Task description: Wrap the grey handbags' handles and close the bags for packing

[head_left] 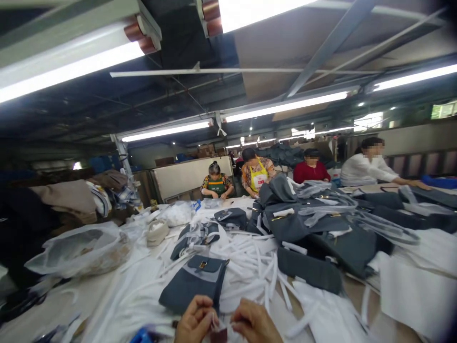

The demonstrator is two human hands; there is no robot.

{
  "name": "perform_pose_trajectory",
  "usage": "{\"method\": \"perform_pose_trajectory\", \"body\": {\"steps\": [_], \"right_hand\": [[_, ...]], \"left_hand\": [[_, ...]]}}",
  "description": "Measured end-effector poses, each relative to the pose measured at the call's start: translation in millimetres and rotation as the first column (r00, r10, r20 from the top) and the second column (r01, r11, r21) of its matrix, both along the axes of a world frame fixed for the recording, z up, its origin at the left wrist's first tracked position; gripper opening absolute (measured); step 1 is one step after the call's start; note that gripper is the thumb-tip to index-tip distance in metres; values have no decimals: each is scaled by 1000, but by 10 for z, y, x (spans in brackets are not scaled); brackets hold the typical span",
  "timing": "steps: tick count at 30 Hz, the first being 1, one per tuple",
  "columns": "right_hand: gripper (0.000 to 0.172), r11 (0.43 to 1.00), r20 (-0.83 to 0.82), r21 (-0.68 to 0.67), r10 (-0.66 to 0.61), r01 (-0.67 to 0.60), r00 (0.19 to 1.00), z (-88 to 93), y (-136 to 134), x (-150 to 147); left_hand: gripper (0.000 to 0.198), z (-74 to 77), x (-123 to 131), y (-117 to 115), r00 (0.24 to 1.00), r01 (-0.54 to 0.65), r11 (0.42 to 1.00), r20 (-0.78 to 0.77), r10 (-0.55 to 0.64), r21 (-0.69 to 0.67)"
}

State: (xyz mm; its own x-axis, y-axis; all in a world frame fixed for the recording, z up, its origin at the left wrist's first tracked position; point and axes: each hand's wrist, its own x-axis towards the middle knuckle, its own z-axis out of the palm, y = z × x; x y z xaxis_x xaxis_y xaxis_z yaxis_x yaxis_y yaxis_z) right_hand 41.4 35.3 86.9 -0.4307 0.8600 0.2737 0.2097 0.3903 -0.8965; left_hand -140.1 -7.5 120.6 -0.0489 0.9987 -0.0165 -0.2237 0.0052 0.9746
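Note:
Low in the head view, my left hand (195,320) has its fingers pinched around a thin whitish strand, with a small dark red tag (219,335) hanging just beside it. Facing it, a short gap to the right, my right hand (254,320) is closed in a pinch on something pale and small that I cannot make out. Just beyond my hands lies a dark grey bag (194,282) with a flap and a gold-coloured clasp. White strips (255,259) are spread over the table to the right of that bag.
Several dark grey bags (296,221) pile up at centre right. A clear plastic bag (85,250) stands at left. A blue object (142,335) lies left of my hands. White sheets (417,286) cover the right side. Several people sit or stand across the table.

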Motion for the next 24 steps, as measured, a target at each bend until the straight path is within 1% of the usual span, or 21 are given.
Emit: {"method": "perform_pose_trajectory", "body": {"steps": [1,2,4,5,7,9,11,13,15,17,19,20,22,24], "right_hand": [[12,997,-21,49,-62,63,998,125,-32,38],[13,992,-44,81,-93,96,995,246,-55,77],[14,987,-81,117,-103,112,991,453,-69,148],[14,986,-94,123,-99,111,991,529,-63,179],[16,985,-111,137,-93,108,989,623,-42,225],[17,982,-114,161,-81,99,990,661,-25,255],[18,977,-109,195,-66,87,992,677,-18,273],[18,970,-108,232,-50,74,993,699,-20,288],[19,963,-110,263,-37,65,993,735,-32,304],[19,960,-105,274,-22,50,994,780,-49,324],[22,965,-101,262,-2,29,995,819,-67,351],[23,968,-102,251,7,19,995,833,-76,366],[23,974,-116,227,20,7,993,845,-91,400],[21,980,-139,201,26,3,990,835,-103,435]], "left_hand": [[40,82,47,-44,1000,-24,1000,18,24,0],[36,157,92,-77,998,-57,998,32,57,3],[32,261,165,-102,995,-98,995,37,97,16],[31,285,189,-96,995,-98,995,35,98,23],[31,288,208,-65,998,-65,997,29,64,42],[33,260,202,-25,1000,-22,998,-3,22,67],[36,245,194,11,996,-11,995,-86,19,100],[38,271,213,34,982,-28,989,-179,54,148],[40,335,270,43,971,0,986,-234,40,165],[39,406,360,46,969,102,985,-239,-67,139],[31,455,458,49,955,226,969,-219,-200,102],[25,464,505,52,947,264,960,-213,-241,89],[17,456,582,56,938,290,956,-216,-272,54],[18,427,639,53,933,284,959,-235,-273,14]]}}
